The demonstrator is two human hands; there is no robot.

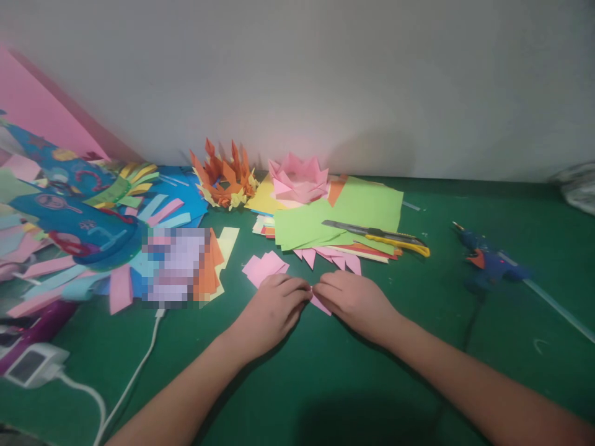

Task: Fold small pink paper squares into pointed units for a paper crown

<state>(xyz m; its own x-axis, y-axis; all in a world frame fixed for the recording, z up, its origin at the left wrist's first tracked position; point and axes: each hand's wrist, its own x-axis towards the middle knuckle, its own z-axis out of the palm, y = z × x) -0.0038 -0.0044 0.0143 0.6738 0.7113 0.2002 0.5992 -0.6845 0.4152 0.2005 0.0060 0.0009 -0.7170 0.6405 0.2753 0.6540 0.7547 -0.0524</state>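
- The pink paper [321, 303] is in the middle of the bench [260, 396]. Call that spot the middle of the clock.
- The left hand [284, 303] is at 9 o'clock. Its fingers are closed in a pinch on the top of the paper.
- The right hand [351, 300] is at 3 o'clock. It pinches the paper too, and the two hands almost meet at the tips.
- A bit of the paper pokes out low, near 5 o'clock. The rest is hidden, so I can't tell how it is folded.
- It looks like a small fold is being made. To do it well, match the edges first, hold one side still, then press the line flat with a thumb.
- Press gently near the tip, as thin paper could rip or bend there.
- A flat pink pile [267, 267] is near, at 10 o'clock. Pointy bits [338, 259] stick out at 12 o'clock from under the green sheets [297, 226].
- The knife [379, 235] lies on the sheets at 1 o'clock. Fingers should stay off its blade.
- The pink crown [300, 186] is far up at 12 o'clock, and the orange crown [230, 173] is at 11 o'clock.
- The glue gun [499, 266] lies well apart, near 3 o'clock. Its tip may be hot.
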